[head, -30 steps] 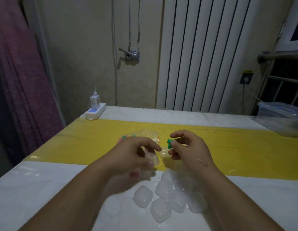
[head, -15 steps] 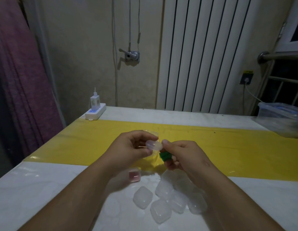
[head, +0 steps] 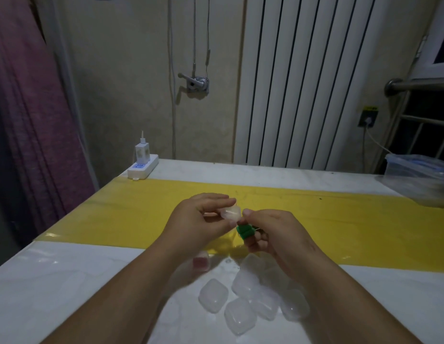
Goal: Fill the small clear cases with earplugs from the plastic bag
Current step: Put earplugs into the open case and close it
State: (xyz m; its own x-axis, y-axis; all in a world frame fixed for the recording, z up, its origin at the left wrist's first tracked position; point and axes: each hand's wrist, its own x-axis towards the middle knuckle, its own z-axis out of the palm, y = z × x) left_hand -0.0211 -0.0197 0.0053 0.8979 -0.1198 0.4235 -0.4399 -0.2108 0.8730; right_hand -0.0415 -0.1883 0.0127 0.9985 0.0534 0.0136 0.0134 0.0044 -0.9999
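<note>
Both hands came up a bit. Now the left hand [head: 200, 220] pinches one small clear case [head: 231, 212]. It looks light and slippery, so hold its edges. Just at its 5 o'clock, the right hand [head: 274, 232] grips squishy green earplugs [head: 244, 230]. More empty cases [head: 240, 309] lie at 6 o'clock.

You face a white table [head: 67, 281] in a dim room.
A yellow strip [head: 365, 219] crosses it, a power strip [head: 143, 168] sits at its far left corner, a white radiator [head: 315, 83] stands against the beige wall [head: 129, 83], and a purple curtain [head: 22, 108] hangs left.
</note>
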